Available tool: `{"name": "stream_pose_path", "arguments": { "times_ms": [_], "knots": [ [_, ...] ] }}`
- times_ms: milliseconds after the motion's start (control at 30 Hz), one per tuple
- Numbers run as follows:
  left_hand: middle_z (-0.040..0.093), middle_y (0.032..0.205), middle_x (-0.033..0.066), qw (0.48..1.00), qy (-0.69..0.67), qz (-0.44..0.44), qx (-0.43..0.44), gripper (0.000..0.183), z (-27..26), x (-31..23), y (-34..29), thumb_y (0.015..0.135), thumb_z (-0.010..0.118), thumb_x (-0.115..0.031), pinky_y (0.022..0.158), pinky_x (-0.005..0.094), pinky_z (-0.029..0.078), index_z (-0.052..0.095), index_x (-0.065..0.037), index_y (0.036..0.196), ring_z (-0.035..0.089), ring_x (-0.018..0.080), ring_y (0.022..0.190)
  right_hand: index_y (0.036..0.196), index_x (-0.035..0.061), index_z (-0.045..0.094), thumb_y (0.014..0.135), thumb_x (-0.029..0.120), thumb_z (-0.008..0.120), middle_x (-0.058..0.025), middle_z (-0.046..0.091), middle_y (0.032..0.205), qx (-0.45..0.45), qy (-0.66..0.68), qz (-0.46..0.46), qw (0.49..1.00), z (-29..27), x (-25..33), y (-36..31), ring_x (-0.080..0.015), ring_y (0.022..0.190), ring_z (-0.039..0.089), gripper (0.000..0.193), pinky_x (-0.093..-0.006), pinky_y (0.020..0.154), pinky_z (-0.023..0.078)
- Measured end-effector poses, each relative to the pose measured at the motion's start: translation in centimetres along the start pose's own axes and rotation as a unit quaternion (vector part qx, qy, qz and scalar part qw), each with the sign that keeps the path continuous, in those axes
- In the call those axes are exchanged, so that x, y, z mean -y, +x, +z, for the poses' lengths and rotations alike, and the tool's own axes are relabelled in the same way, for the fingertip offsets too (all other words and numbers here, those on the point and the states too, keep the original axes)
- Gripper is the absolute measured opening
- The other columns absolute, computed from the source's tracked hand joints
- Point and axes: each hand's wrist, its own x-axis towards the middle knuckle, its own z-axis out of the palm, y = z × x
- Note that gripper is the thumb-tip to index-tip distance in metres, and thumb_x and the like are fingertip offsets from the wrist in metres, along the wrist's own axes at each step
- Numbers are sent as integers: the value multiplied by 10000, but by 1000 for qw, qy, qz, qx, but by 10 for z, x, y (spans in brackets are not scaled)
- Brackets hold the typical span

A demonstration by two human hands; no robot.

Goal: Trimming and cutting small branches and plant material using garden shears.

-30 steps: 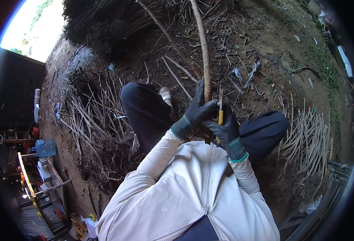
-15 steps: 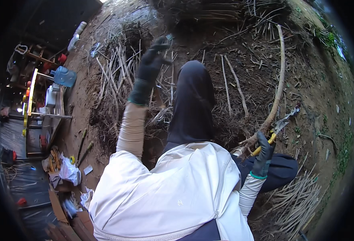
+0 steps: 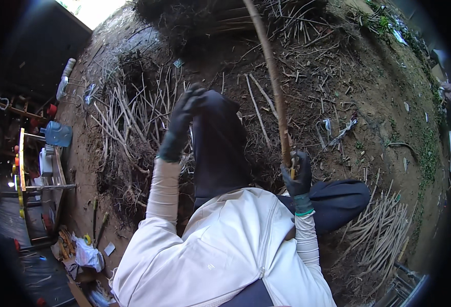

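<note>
My right hand (image 3: 299, 176), in a dark glove with a green cuff, is closed around yellow-handled pruning shears (image 3: 293, 173), mostly hidden by the fingers. A long bare branch (image 3: 272, 71) rises from beside that hand toward the top of the view; its lower end meets the hand, and whether the fingers also grip it I cannot tell. Over my left knee, my left hand (image 3: 185, 105) in a matching glove is raised with loosely bent fingers and nothing visible in it. Left of it, a heap of cut sticks with roots (image 3: 128, 117) lies on the soil.
Thin sticks (image 3: 379, 225) are piled at the lower right, next to my bent right leg (image 3: 340, 199). A bundle of rooted stems (image 3: 225, 20) lies at the far side. To the left are a blue water jug (image 3: 59, 134), a white plastic bag (image 3: 88, 255) and a wooden frame (image 3: 22, 158).
The branch and my right hand with the shears have shifted left, and the branch stands straighter in view. My left hand has come down toward my knee, its fingers more bent. The whole view has turned slightly.
</note>
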Motion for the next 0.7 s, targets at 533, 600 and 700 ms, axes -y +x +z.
{"name": "stream_pose_path", "arguments": {
  "times_ms": [533, 600, 700],
  "knots": [
    [414, 619, -71, 986, -114, -78, 97, 329, 202, 121, 39, 674, 782, -179, 442, 204, 250, 460, -114, 679, 352, 27, 492, 1153, 62, 479, 730, 236, 783, -57, 516, 1065, -188, -36, 127, 973, -113, -95, -75, -195, 999, 495, 550, -327, 896, 407],
    [414, 581, -87, 974, -172, -77, 129, 262, 205, 123, 35, 756, 722, -158, 445, 207, 249, 495, -84, 648, 336, 8, 488, 1175, 61, 484, 726, 211, 786, -57, 531, 1072, -203, -56, 99, 973, -113, -100, -76, -196, 1004, 512, 561, -329, 901, 419],
    [411, 539, -102, 988, -100, -51, 103, 291, 209, 123, 31, 870, 624, -98, 442, 215, 246, 511, -71, 603, 327, -9, 483, 1195, 58, 491, 727, 141, 780, -49, 546, 1048, -259, 42, 80, 962, -100, -105, -73, -186, 966, 532, 557, -310, 881, 434]
  ]
}}
